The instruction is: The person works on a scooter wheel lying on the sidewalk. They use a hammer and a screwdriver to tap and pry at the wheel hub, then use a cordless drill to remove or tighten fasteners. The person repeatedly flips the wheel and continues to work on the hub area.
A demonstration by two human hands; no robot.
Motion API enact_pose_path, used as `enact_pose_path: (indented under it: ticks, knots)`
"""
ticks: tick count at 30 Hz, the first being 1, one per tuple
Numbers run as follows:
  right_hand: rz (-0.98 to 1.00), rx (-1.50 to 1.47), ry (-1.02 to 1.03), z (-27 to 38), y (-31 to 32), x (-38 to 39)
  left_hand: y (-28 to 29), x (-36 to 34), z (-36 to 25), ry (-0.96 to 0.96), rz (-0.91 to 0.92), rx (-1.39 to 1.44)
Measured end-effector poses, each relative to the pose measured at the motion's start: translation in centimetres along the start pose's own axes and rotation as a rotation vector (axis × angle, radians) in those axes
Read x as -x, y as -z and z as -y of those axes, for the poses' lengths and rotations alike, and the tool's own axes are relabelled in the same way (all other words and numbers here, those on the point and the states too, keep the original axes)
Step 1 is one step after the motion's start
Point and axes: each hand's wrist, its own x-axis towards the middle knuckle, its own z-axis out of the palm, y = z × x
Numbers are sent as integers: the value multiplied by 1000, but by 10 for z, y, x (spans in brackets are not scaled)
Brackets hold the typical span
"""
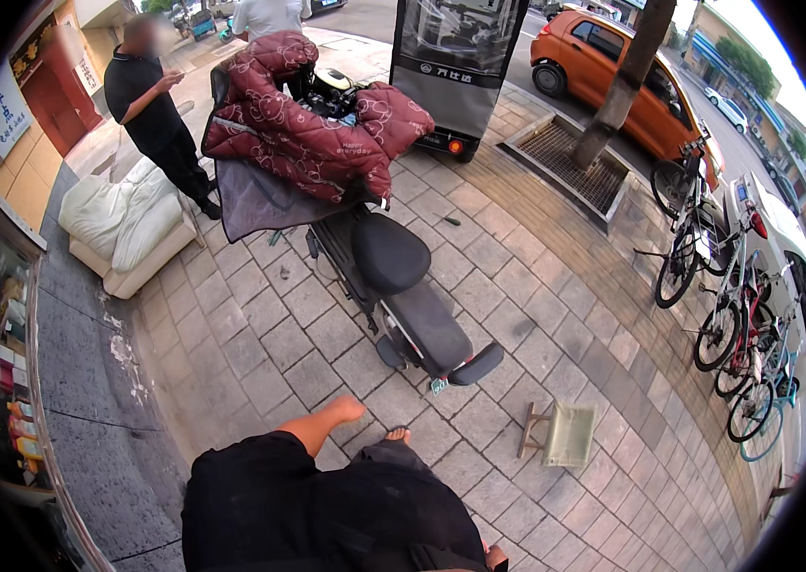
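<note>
My left hand (350, 410) reaches forward from a black sleeve with its fingers curled, and nothing shows in it. It hovers over the paving just behind the rear of a parked black scooter (393, 276), close to its tail plate (438, 385). A maroon quilted cover (312, 129) is draped over the scooter's handlebars. A small patch of skin at the bottom edge (496, 558) may be my right hand; too little shows to tell. My foot (398, 435) in a sandal stands below the scooter's tail.
A low stool with a green seat (563, 434) stands to the right. A cream cushioned seat (126, 229) lies at the left, with a person in black (150, 105) beside it. Bicycles (737, 315) line the right; a tree grate (565, 157), an orange car (613, 71) and a cabin vehicle (455, 57) sit beyond.
</note>
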Motion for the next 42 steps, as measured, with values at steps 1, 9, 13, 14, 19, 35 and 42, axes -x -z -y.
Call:
enact_pose_path:
  ticks: [1, 9, 13, 14, 19, 35, 42]
  knots:
    - [-13, -4, -20, -5, 4, 3, 6, -1, -7, 12, 5, 36]
    - [51, -29, 95, 36, 12, 55, -17, -10, 59, 47, 103, -11]
    - [3, -54, 82, 23, 27, 47, -28, -3, 52, 74, 84, 31]
    - [-19, -59, 51, 12, 35, 44, -24, 6, 35, 157, 61, 127]
    - [34, -43, -7, -6, 62, 19, -8, 58, -33, 253, 106, 313]
    - [84, -255, -157, -89, 187, -118, -75, 141, -214, -4, -113, 82]
    - [48, -240, -123, -59, 186, -135, -85, 134, -185, -4, -124, -12]
